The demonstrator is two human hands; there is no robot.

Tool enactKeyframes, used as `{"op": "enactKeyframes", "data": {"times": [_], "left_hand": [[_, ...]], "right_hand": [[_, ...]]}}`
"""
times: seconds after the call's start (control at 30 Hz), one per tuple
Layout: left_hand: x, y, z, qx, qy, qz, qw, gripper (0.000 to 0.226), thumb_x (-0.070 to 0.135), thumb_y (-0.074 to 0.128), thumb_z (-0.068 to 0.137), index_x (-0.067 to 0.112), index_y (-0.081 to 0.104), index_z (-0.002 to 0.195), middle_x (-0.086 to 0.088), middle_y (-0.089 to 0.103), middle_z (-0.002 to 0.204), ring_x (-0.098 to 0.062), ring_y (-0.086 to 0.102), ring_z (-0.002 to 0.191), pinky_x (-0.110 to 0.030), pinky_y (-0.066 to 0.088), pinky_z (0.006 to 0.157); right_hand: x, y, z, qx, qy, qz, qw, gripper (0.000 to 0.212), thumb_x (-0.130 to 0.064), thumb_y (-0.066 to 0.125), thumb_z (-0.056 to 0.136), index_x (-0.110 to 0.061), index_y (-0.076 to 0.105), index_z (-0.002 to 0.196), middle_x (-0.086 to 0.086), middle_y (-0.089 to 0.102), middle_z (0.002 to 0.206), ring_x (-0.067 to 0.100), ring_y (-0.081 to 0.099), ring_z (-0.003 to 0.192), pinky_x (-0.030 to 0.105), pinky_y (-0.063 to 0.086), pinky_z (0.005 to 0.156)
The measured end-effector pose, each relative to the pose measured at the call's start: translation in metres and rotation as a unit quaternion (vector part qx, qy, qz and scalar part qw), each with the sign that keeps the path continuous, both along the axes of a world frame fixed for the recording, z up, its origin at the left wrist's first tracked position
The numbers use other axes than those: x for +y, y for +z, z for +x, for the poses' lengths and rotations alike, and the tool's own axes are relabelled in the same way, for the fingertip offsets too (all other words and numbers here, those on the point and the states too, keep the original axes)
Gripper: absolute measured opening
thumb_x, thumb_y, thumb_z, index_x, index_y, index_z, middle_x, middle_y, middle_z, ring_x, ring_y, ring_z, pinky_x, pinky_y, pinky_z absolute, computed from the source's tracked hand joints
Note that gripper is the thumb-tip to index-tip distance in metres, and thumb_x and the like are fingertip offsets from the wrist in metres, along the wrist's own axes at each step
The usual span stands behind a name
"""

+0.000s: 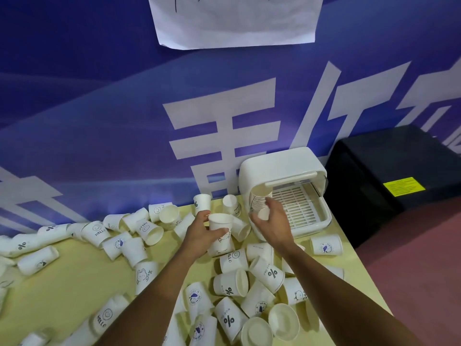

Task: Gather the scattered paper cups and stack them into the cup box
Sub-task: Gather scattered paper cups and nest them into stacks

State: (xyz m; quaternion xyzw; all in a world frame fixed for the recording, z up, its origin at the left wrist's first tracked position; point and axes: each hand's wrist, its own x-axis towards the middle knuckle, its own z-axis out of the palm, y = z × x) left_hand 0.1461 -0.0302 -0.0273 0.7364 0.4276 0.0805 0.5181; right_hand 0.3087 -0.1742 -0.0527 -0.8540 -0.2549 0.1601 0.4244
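Several white printed paper cups lie scattered over the yellow table, most tipped on their sides. My left hand grips an upright cup near the table's middle back. My right hand holds a nested stack of cups at the open front of the white cup box, a small cup end between its fingers. The box's clear lid is raised and a slatted white tray lies inside.
A blue banner wall with large white characters rises right behind the table. A black cabinet with a yellow label stands to the right, beyond the table's right edge. Reddish floor lies there too.
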Motion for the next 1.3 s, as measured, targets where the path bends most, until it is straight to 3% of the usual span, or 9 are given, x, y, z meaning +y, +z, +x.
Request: {"op": "enactKeyframes", "data": {"times": [0.17,0.27,0.37,0.5,0.73,0.93,1.13,1.3], "left_hand": [[-0.001,0.01,0.004,-0.014,-0.017,0.003,1.0,0.074,0.031,0.087,0.069,0.023,0.047,0.132,0.006,0.058,0.121,-0.013,0.065,0.098,-0.033,0.055,0.086],[-0.002,0.012,0.003,-0.022,-0.021,-0.002,1.0,0.073,0.033,0.087,0.067,0.021,0.051,0.129,0.003,0.063,0.118,-0.012,0.066,0.097,-0.029,0.055,0.083],[-0.004,0.013,-0.001,-0.021,-0.029,0.002,0.999,0.071,0.034,0.087,0.067,0.021,0.053,0.128,0.004,0.064,0.117,-0.01,0.064,0.099,-0.022,0.052,0.079],[-0.005,0.009,-0.003,-0.002,-0.046,-0.001,0.999,0.074,0.03,0.087,0.069,0.025,0.049,0.131,0.004,0.061,0.12,-0.012,0.058,0.112,-0.028,0.048,0.091],[-0.005,-0.005,-0.007,0.035,-0.033,-0.019,0.999,0.064,0.025,0.083,0.074,0.022,0.05,0.129,0.003,0.059,0.117,-0.017,0.056,0.112,-0.028,0.046,0.09],[-0.009,-0.011,-0.01,0.058,-0.039,-0.01,0.998,0.061,0.027,0.081,0.075,0.021,0.052,0.129,0.003,0.058,0.121,-0.016,0.055,0.112,-0.026,0.045,0.088],[-0.006,-0.012,-0.013,0.066,-0.031,-0.005,0.997,0.06,0.027,0.082,0.075,0.021,0.053,0.128,0.002,0.058,0.12,-0.016,0.055,0.11,-0.022,0.042,0.079],[-0.002,-0.013,-0.019,0.064,-0.026,-0.012,0.998,0.061,0.028,0.082,0.075,0.021,0.052,0.128,0.002,0.057,0.12,-0.017,0.055,0.111,-0.024,0.044,0.083]], "right_hand": [[0.021,0.019,-0.026,0.178,0.099,0.034,0.978,0.072,-0.056,0.076,0.08,-0.017,0.054,0.136,-0.006,0.063,0.122,0.011,0.062,0.111,0.026,0.049,0.091],[0.03,0.017,-0.034,0.208,0.112,0.046,0.971,0.077,-0.061,0.079,0.069,-0.015,0.062,0.128,-0.004,0.071,0.112,0.01,0.069,0.1,0.021,0.054,0.08],[0.033,0.014,-0.038,0.202,0.112,0.044,0.972,0.08,-0.062,0.081,0.065,-0.017,0.062,0.128,-0.005,0.071,0.111,0.009,0.069,0.098,0.029,0.058,0.086],[0.027,0.021,-0.035,0.185,0.077,0.058,0.978,0.069,-0.044,0.085,0.072,-0.017,0.059,0.129,-0.004,0.068,0.114,0.012,0.066,0.101,0.031,0.057,0.088],[-0.001,0.023,-0.007,0.079,-0.067,0.05,0.993,0.087,-0.038,0.086,0.073,-0.016,0.043,0.145,0.004,0.055,0.138,0.024,0.053,0.125,0.047,0.047,0.106],[-0.016,0.014,0.003,0.042,-0.085,0.024,0.995,0.081,-0.032,0.085,0.075,-0.014,0.044,0.144,0.006,0.054,0.138,0.026,0.052,0.126,0.038,0.044,0.104],[-0.017,0.002,0.007,0.068,-0.069,-0.008,0.995,0.083,-0.03,0.083,0.078,-0.011,0.04,0.147,0.01,0.052,0.143,0.028,0.05,0.13,0.037,0.042,0.103],[-0.013,0.006,0.006,0.072,-0.083,-0.013,0.994,0.082,-0.025,0.081,0.081,-0.008,0.038,0.15,0.011,0.048,0.149,0.028,0.046,0.135,0.035,0.039,0.106]]}}
